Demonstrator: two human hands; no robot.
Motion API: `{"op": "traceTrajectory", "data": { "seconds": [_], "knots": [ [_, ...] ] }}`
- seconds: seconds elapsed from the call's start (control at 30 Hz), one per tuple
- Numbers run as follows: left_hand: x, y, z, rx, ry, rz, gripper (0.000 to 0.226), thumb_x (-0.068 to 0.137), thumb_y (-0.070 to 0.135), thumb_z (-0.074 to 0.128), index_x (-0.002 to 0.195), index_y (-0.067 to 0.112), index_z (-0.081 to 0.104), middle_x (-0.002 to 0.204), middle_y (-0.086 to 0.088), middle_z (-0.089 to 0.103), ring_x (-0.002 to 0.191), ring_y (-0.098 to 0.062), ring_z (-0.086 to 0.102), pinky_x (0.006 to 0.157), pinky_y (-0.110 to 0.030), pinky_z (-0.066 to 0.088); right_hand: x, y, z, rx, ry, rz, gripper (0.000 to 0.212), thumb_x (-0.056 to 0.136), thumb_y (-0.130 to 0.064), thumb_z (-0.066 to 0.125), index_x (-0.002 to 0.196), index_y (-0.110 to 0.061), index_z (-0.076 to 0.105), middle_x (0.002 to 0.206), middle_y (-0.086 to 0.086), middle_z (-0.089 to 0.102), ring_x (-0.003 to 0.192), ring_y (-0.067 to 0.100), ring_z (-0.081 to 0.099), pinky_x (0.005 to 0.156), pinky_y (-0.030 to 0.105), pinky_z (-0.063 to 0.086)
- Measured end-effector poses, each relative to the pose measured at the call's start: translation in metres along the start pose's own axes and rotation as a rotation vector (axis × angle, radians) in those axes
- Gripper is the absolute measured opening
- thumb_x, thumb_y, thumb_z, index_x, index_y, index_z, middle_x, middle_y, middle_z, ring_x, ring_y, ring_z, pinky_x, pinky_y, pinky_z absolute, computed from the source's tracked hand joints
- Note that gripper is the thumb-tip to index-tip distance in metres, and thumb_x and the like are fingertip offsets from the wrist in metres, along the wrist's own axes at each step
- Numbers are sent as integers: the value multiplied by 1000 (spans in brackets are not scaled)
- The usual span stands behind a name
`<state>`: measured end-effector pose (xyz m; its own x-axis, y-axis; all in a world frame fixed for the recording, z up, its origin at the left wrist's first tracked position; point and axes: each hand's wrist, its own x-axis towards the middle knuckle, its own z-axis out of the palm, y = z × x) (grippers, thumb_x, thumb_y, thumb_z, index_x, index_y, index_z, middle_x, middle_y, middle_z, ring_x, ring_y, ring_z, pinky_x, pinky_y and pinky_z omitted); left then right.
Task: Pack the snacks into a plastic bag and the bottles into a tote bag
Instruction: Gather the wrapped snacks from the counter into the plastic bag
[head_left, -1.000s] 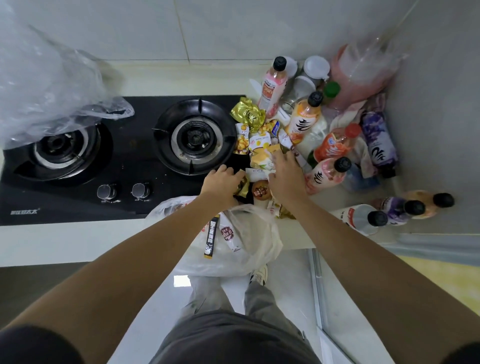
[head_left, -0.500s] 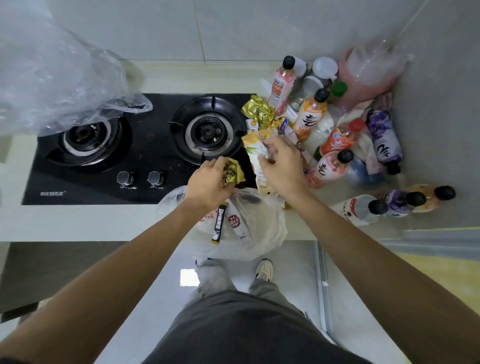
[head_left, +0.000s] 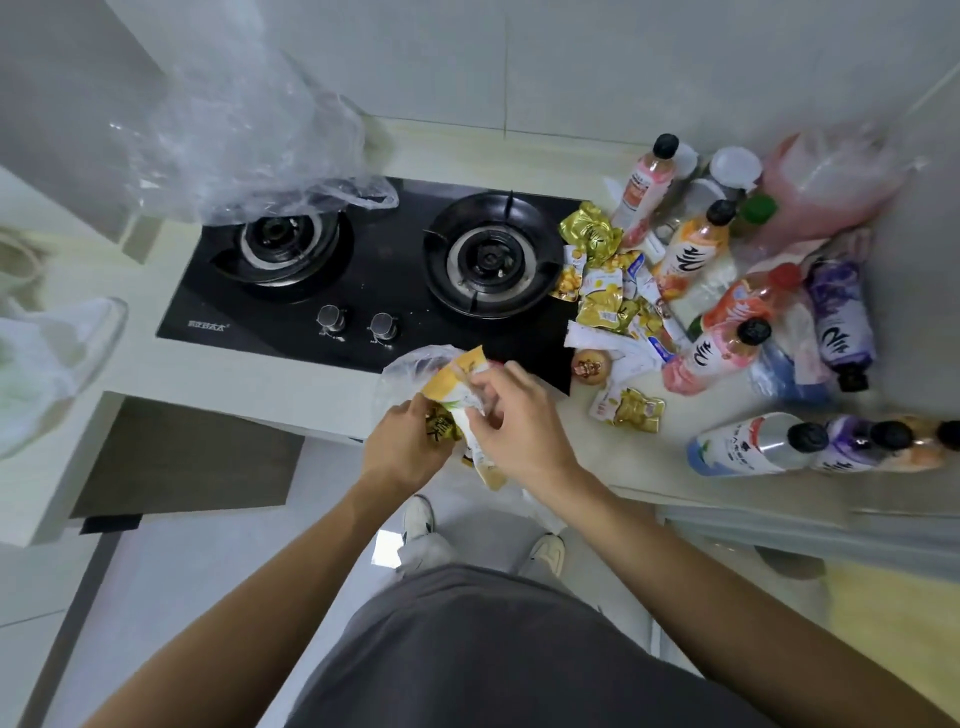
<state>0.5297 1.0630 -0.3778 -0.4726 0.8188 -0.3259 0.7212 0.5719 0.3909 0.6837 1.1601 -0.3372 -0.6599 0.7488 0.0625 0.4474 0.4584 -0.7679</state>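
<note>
At the counter's front edge, the left hand (head_left: 410, 447) grips a gold snack packet (head_left: 440, 427) and the right hand (head_left: 511, 421) pinches yellow-and-white packets (head_left: 460, 387), both over the clear plastic bag (head_left: 405, 366). Beyond, a pile of snacks (head_left: 605, 291) lies beside the stove (head_left: 395, 270), unpacked. Farther right, the bottles (head_left: 727, 343) stand and lie untouched; no tote bag can be made out. Packing looks barely begun.

Even, soft daylight-white illumination; shadows are faint. Glare falls on the clear plastic sheet (head_left: 249, 156) left of and behind the black hob (head_left: 374, 270), with a bright reflection on the floor tile (head_left: 387, 551) in front of the hob. Wide-angle distortion bends the bench (head_left: 218, 374) edges. Frame margins are soft; bottles (head_left: 753, 441) right of the hob blur slightly.
</note>
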Motion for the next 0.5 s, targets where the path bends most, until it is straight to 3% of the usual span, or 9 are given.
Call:
{"op": "traceTrajectory", "data": {
  "seconds": [0.13,0.23,0.3,0.37,0.43,0.5],
  "knots": [
    [4,-14,1,-74,-45,3,20,82,36,63,94,20,61,90,2,65,84,-26,63,64,-33,50,-6,-16,11,-49,-38,-78,23,89,-19,72,110,-15,67,123,1,59,91,22,62,82,36,54],
    [10,-24,-5,-215,-105,-18,27,82,47,61,101,29,65,95,8,67,85,-17,65,70,-31,53,-6,-27,17,-55,-39,-198,26,93,-18,67,119,-17,67,116,0,56,91,19,60,80,35,54],
    [13,-29,-7,-140,-180,17,29,87,52,54,101,28,63,91,12,61,86,-14,60,67,-22,43,-4,-33,22,-43,-17,-212,29,94,-17,67,123,-16,66,115,0,55,90,18,60,74,34,55],
    [15,-30,-10,-31,-235,10,23,97,42,51,98,22,61,86,9,54,84,-16,52,66,-24,36,1,-39,26,-30,45,-184,28,93,-14,68,121,-13,67,113,1,56,93,18,60,75,36,54],
    [21,-32,-10,-27,-210,32,28,92,41,52,87,14,59,81,3,59,79,-21,55,66,-30,41,6,-46,28,-1,122,-164,26,92,-11,70,118,-11,69,110,3,57,93,15,59,76,31,53],
    [26,-37,-8,-54,-178,60,26,83,38,54,88,15,64,83,0,67,77,-24,62,63,-33,50,12,-52,30,29,172,-147,24,93,-11,70,117,-10,69,106,2,56,84,8,53,72,23,48]
  ]
}}
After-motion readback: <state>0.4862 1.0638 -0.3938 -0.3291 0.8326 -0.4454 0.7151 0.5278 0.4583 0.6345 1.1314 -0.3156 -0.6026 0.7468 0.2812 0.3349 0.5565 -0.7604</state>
